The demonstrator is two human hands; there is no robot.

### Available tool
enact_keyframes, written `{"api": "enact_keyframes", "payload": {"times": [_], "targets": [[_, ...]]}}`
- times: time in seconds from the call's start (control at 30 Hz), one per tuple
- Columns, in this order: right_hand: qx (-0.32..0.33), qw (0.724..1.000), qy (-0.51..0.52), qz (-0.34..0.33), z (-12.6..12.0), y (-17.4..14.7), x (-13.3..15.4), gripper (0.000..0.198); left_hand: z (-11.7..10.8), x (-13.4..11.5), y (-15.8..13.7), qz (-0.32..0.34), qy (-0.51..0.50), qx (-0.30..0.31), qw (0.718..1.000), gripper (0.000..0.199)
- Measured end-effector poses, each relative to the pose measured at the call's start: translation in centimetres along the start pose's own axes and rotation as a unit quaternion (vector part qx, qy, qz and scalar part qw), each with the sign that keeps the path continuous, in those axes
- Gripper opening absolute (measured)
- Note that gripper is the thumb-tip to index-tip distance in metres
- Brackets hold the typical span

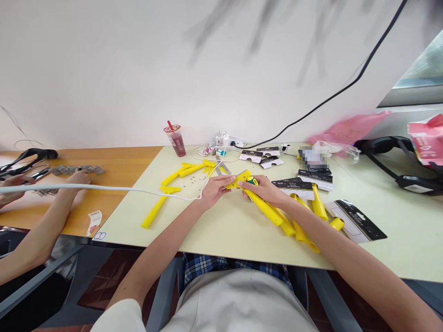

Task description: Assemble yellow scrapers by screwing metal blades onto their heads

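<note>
My left hand (215,191) is closed on the angled head of a yellow scraper (263,207), where a grey metal edge shows along the top. The scraper's tubular handle slants down to the right, under my right hand (266,190). That hand is closed round a green-and-yellow screwdriver handle (254,181); its shaft is hidden. Left of my hands lie a yellow handle with a head (154,211), more yellow pieces (188,170) and several tiny metal parts (194,179). Flat metal blades (221,165) lie behind my left hand. Loose yellow tubes (302,232) lie beneath my right forearm.
Black-and-white cards (358,221) lie to the right, near a black headset (401,161) and pink bag (349,129). A drink cup (176,140) and power strip (235,140) stand by the wall. A white cable (138,189) crosses the view. A co-worker's hands (78,180) work at left.
</note>
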State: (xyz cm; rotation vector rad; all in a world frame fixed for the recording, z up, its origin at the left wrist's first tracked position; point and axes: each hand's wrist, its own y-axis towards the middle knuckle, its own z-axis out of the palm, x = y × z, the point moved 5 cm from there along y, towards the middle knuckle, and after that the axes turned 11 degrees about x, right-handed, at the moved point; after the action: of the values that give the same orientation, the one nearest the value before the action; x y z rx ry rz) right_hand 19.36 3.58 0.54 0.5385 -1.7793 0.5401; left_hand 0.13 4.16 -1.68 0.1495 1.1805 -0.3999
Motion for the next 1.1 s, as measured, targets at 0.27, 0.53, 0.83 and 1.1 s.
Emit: {"api": "enact_keyframes", "payload": {"times": [0.27, 0.53, 0.83, 1.1], "targets": [[-0.004, 1.0, 0.003, -0.003, -0.02, -0.06, 0.21, 0.044, 0.56, 0.01, -0.12, 0.008, -0.018, 0.029, 0.999, 0.038], [0.008, 1.0, -0.008, -0.01, 0.29, -0.25, 0.78, 0.046, 0.79, -0.1, -0.23, -0.001, -0.022, 0.041, 0.999, 0.034], [0.009, 1.0, 0.0, -0.013, 0.16, -0.28, 0.32, 0.046, 0.72, -0.19, -0.31, 0.016, 0.009, 0.051, 0.999, 0.034], [-0.009, 1.0, -0.007, -0.003, 0.19, -0.39, 0.72, 0.051, 0.42, -0.3, -0.14, 0.034, 0.029, 0.024, 0.999, 0.038]]}}
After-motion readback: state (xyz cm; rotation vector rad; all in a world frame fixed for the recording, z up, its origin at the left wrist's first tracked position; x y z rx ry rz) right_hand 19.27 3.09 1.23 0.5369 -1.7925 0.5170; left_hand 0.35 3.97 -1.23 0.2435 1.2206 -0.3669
